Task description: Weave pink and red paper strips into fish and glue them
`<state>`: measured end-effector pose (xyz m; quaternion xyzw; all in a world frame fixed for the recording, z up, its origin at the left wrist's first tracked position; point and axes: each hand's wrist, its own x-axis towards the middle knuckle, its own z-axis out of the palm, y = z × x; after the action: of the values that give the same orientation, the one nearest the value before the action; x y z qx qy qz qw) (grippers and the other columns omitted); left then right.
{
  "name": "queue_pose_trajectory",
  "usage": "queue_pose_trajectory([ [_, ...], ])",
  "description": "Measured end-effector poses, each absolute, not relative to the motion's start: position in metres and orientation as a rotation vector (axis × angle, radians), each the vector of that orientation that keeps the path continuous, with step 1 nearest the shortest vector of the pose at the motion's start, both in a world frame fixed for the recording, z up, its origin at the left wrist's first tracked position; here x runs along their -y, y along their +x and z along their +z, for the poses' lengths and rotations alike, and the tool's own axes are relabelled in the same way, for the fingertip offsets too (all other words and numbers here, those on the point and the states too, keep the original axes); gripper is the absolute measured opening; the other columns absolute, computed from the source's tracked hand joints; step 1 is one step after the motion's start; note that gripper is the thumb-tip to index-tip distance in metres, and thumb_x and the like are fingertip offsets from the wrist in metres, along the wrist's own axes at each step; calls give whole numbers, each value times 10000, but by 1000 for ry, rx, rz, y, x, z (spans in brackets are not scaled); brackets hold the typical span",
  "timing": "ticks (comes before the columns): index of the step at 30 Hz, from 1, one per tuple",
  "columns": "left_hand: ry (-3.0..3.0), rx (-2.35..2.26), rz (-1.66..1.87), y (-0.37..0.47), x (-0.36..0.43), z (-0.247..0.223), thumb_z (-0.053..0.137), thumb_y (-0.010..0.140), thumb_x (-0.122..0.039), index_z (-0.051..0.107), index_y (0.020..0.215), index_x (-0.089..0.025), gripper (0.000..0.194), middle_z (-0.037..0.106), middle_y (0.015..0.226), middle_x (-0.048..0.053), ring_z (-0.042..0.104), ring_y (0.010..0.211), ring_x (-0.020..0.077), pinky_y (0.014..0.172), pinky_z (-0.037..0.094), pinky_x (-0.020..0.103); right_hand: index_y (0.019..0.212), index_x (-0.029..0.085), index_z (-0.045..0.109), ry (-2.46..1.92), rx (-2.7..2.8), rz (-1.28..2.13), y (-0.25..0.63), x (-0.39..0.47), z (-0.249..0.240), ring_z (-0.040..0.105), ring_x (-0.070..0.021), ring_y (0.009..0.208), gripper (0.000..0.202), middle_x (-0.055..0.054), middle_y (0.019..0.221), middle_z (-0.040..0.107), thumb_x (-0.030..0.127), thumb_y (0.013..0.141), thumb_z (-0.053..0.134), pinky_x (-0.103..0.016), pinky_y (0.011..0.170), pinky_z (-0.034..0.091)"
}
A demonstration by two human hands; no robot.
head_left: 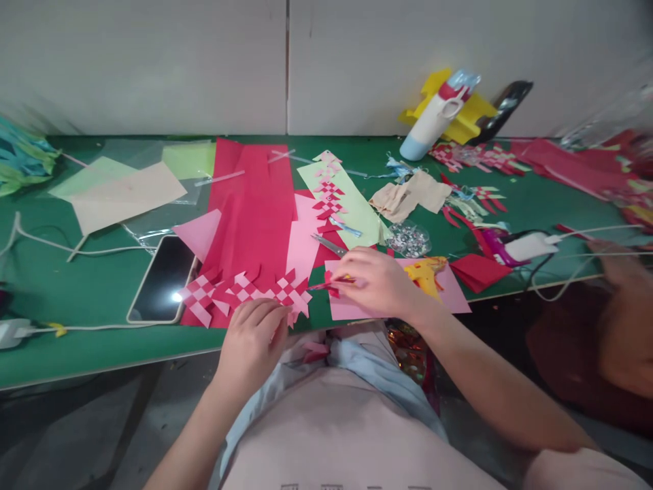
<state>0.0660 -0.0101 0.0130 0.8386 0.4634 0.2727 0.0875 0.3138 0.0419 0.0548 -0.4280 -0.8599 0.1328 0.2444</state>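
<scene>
Several pink-and-red woven paper pieces (pixel 245 287) lie in a row along the front of the red paper. My left hand (pixel 258 333) is closed at the lower edge of the rightmost woven piece (pixel 286 289), its fingertips curled onto it. Just to the right, my right hand (pixel 375 279) is closed on a thin red pointed tool (pixel 337 282), whose tip points left toward that piece. Fingers hide much of the tool, so its exact kind is unclear. A grey metal blade (pixel 329 243) shows just beyond my right hand. Under that hand lies a pink sheet (pixel 352 308).
A yellow glue gun (pixel 427 274) rests on the pink sheet. Left are a phone (pixel 162 279) and white cables. Behind stand red paper (pixel 249 211), a pale green sheet (pixel 360 211), a bag of small beads (pixel 409 239) and a white bottle (pixel 433 122). Another person's arm (pixel 625 306) is at right.
</scene>
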Motion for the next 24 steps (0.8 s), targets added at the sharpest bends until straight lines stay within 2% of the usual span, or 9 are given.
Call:
queue_pose_trajectory([
  [2, 2486, -1393, 861, 69, 14, 8, 540, 870, -153, 648, 975, -167, 152, 698, 939, 67, 593, 949, 223, 852, 478, 386, 824, 193, 678, -1047, 2460, 111, 312, -33, 46, 579, -177, 842, 157, -51, 841, 668, 191, 900, 541, -293, 736, 453],
  [5, 2465, -1376, 920, 73, 18, 4, 554, 857, -123, 643, 971, -164, 150, 695, 918, 57, 592, 920, 209, 832, 483, 375, 807, 175, 674, -881, 2561, -76, 307, -18, 33, 566, -167, 761, 205, -45, 775, 656, 106, 895, 502, -302, 690, 450],
  [10, 2391, -1339, 971, 74, 23, 5, 563, 845, -94, 634, 983, -170, 172, 693, 902, 43, 595, 912, 186, 824, 495, 343, 829, 195, 667, -1025, 2270, 143, 304, -6, 52, 586, -145, 755, 95, -28, 782, 657, 170, 878, 589, -280, 708, 479],
  [13, 2358, -1344, 963, 74, 23, 4, 559, 847, -91, 632, 977, -175, 171, 691, 894, 37, 593, 896, 178, 812, 498, 331, 834, 191, 670, -1062, 2196, 0, 302, -8, 62, 583, -160, 786, 107, -39, 800, 656, 124, 861, 591, -300, 741, 478],
  [16, 2395, -1366, 935, 76, 22, 2, 549, 852, -94, 633, 970, -170, 164, 688, 895, 43, 588, 899, 190, 819, 492, 348, 809, 169, 664, -1055, 2384, -224, 297, -9, 44, 549, -168, 766, 176, -40, 769, 636, 68, 868, 533, -310, 711, 455],
  [18, 2441, -1403, 888, 78, 21, -1, 540, 858, -106, 637, 986, -168, 172, 686, 926, 53, 583, 923, 208, 839, 482, 374, 833, 169, 665, -1054, 2479, -300, 294, -6, 24, 529, -167, 755, 164, -34, 761, 628, 95, 887, 529, -310, 694, 441],
  [24, 2574, -1508, 737, 83, 18, -6, 541, 866, -149, 628, 1093, -148, 243, 662, 1115, 91, 554, 1027, 262, 878, 453, 412, 979, 174, 676, -1066, 2540, -299, 293, 2, -6, 543, -187, 859, 180, -58, 910, 671, 134, 919, 511, -322, 739, 441],
])
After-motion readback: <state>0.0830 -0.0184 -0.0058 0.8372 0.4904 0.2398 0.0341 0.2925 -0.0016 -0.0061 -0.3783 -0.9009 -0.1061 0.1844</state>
